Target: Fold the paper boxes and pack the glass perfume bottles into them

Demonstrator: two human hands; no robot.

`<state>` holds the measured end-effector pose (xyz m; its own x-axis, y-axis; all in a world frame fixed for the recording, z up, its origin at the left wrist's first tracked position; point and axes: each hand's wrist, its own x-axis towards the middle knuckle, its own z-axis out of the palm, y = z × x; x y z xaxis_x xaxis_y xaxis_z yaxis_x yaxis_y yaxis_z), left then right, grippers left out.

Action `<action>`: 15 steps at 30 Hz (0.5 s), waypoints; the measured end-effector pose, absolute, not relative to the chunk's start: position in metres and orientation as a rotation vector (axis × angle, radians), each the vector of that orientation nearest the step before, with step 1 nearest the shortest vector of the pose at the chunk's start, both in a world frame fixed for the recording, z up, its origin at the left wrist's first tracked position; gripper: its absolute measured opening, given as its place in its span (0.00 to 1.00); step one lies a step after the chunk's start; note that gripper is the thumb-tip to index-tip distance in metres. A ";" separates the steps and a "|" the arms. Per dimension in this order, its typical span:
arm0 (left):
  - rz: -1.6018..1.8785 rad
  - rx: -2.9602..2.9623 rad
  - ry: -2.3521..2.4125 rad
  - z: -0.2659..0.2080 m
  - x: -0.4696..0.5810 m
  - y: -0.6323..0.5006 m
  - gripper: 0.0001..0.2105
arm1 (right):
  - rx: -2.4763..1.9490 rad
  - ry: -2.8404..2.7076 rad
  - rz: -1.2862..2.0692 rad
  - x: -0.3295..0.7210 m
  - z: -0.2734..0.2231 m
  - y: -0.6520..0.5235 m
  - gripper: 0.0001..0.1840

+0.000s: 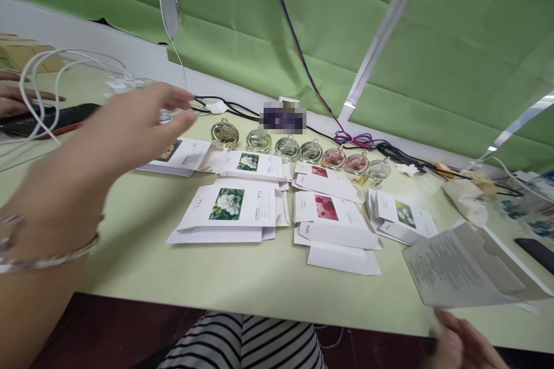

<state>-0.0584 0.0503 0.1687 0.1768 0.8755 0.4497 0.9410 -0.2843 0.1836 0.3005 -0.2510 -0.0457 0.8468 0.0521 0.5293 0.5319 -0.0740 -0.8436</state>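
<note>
My left hand [149, 127] is over the table's left side, thumb and fingers apart. A small glassy piece [165, 116] shows behind it, mostly hidden. Below it lies a white carton with a brown picture [190, 153]. Low on the right, my blurred right hand [465, 343] is at the lower edge of an open carton [445, 268] with grey text; I cannot tell whether it touches it. Between the hands lie flattened cartons with white flowers [264, 202] and red flowers [346, 216]. Behind them runs a row of round glass bottles [287, 149].
Another person's hand [17, 98] rests at the far left by a black device [64, 118] and looped white cables [37, 78]. Black cables [402, 155] run along the wall. At right are a dark object [536, 253] and clear plastic packs [528, 213].
</note>
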 end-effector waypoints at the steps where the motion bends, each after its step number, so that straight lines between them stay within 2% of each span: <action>1: -0.650 -2.354 -1.789 0.169 -0.045 0.058 0.35 | -1.600 -0.494 -0.459 0.293 -0.050 -0.246 0.23; 6: -0.358 -2.392 -1.902 0.152 -0.007 0.092 0.36 | -1.608 -0.587 -0.580 0.289 -0.063 -0.235 0.21; 12: -0.242 -2.337 -2.069 0.141 -0.015 0.110 0.37 | -1.620 -0.720 -0.573 0.297 -0.069 -0.240 0.24; 15: -0.294 -2.399 -2.045 0.145 -0.025 0.121 0.31 | -1.554 -0.623 -0.623 0.289 -0.065 -0.232 0.21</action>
